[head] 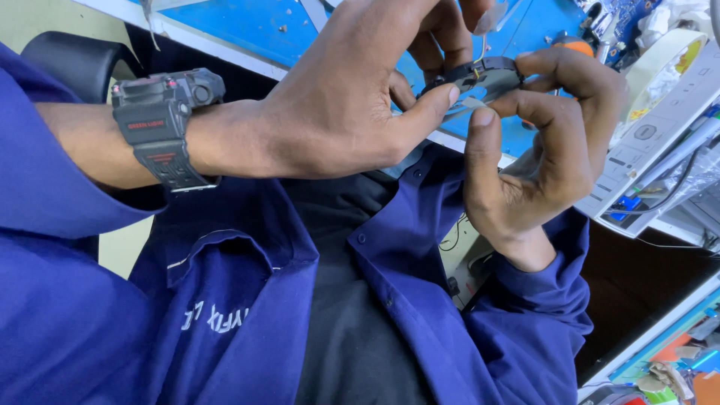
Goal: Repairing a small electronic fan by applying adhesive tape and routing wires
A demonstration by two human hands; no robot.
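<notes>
Both hands pinch a small dark gadget (480,79) — the left hand (337,97) grips its near end, the right hand (540,142) its far end. It is held over the blue bench edge (255,30), its long axis running left to right, tipped slightly upward to the right. A white box (652,135) sits just beside the right hand — open room lies below, over the lap.

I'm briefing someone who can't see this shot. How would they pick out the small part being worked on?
Start at the blue worktable along the top. Just in front of its edge, the left hand and right hand meet. Pinched between their fingertips is the small dark part, flat and curved, with a thin yellow wire rising from it, unlike the white device at right.
</notes>
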